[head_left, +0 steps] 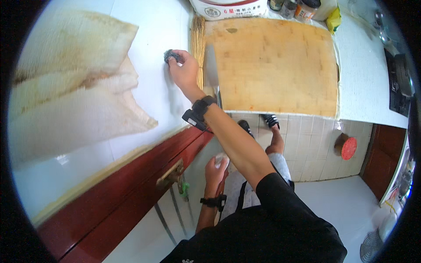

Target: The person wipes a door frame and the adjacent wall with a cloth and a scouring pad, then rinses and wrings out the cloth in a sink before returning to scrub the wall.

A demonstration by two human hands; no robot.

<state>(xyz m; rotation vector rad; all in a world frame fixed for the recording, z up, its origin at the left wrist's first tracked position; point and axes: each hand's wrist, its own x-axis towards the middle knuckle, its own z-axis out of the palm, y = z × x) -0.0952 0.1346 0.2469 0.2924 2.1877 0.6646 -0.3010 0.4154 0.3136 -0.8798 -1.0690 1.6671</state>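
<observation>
My right hand (185,69) is reaching up and to the left, pinching a grey steel wool scourer (169,56) against or just in front of the white tiled wall (158,36). Whether it touches the tile is not certain. Lower down, beside the red door frame, my left hand (214,172) holds a small whitish object (222,159), too blurred to name. On the wall to the left hangs a stained, torn whitish sheet (75,72). Just right of my right hand stands a straw whisk (198,36), next to a cleaver (211,65).
A large wooden cutting board (279,65) lies on the counter (365,82). Behind it are a white printed package (230,10) and several jars (289,8). A stove (399,82) is far right. The red door frame (138,180) has a handle (169,174); a red-topped stool (348,148) stands on the floor.
</observation>
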